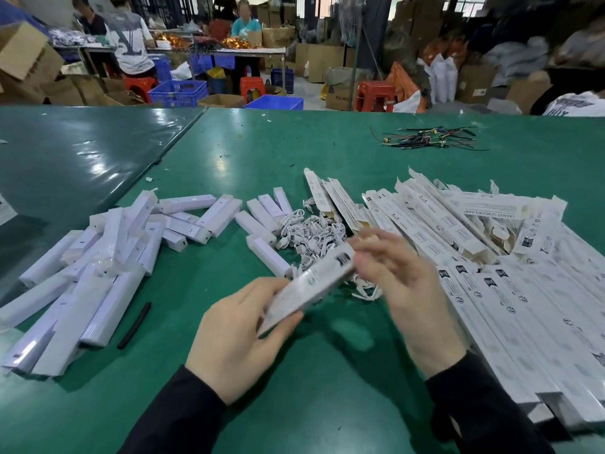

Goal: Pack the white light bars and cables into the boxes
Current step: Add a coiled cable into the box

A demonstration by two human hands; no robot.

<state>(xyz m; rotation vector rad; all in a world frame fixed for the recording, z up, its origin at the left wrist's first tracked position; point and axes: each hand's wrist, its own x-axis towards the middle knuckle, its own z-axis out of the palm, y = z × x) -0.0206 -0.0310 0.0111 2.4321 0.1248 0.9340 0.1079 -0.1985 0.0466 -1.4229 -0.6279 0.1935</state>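
Observation:
My left hand (242, 335) grips the near end of a long white printed box (307, 288), held tilted above the green table (294, 404). My right hand (397, 283) is at the box's far end, its fingers blurred, touching the end flap. White light bars (98, 276) lie heaped on the left. A pile of coiled white cables (311, 237) sits just beyond the box. Several white boxes (523, 290) are stacked and spread on the right.
A black stick (134, 326) lies beside the light bars. A bundle of dark wires (429, 139) rests at the far right of the table. Beyond the table, people sit among blue crates (178, 91), red stools and cardboard cartons.

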